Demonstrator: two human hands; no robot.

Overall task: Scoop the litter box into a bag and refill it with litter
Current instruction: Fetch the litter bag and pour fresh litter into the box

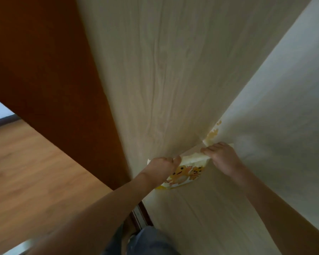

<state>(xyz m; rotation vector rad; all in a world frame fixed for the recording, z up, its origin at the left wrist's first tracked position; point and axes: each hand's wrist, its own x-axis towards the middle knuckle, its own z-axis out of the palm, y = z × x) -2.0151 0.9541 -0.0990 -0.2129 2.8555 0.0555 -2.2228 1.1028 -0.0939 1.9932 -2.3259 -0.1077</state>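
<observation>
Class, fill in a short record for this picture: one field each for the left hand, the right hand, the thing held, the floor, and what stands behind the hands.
left hand: left hand curled in a grip on the bag's top edge
right hand: right hand pinches the same edge, further right
thing held: printed bag, white and yellow with orange cartoon figures, held up between both hands
floor: wooden floor, lower left
backdrop: pale wood-grain panel; brown door to its left
litter box: not in view
</observation>
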